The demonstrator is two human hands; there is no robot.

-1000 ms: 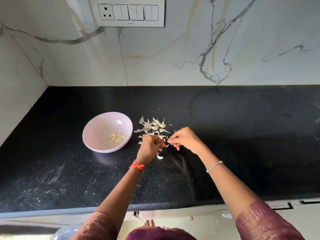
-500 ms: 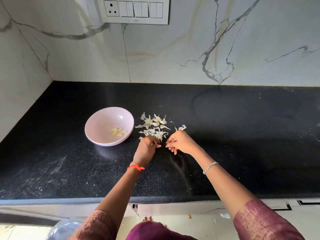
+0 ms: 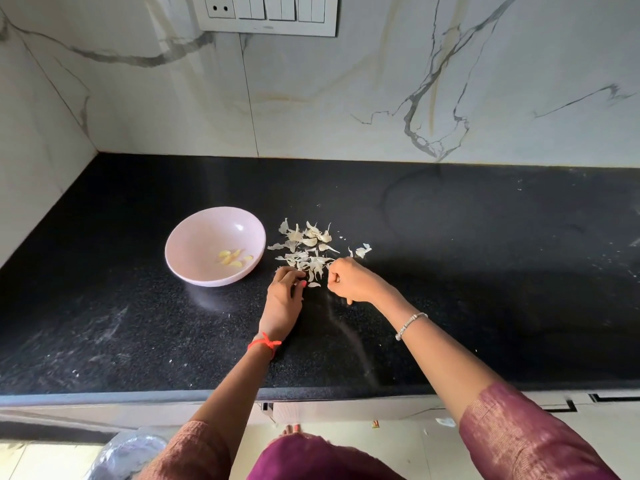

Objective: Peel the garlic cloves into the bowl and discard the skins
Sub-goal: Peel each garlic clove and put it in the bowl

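Head view. We are looking down on a black speckled countertop point(image 3: 485, 289) running against a white marble wall point(image 3: 346, 98), with a switch panel point(image 3: 266, 15) sitting at the top edge.

We are noting a pale pink bowl point(image 3: 201, 237) standing on the counter, left of centre. A few yellowish peeled cloves point(image 3: 232, 258) are lying in its bottom, toward the right side.

Just right of the bowl, apart from it, a loose pile of papery skins point(image 3: 308, 242) is lying spread on the counter. One stray skin piece point(image 3: 363, 250) is sitting a little to the right of the pile.

Both hands are working at the near edge of the pile. The left hand point(image 3: 282, 301) is resting low on the counter, fingers bent, tips touching the nearest skins; we are not able to tell whether it is pinching any. The right hand point(image 3: 351, 280) is curling knuckles-up just beside it, at the pile's right corner; its palm is hidden, so we cannot tell whether it is gripping anything.

We are seeing a red thread point(image 3: 265, 344) tied on the left wrist and a silver bracelet point(image 3: 410, 324) on the right. A crumpled clear plastic bag point(image 3: 128, 455) is showing below the counter edge, bottom left.
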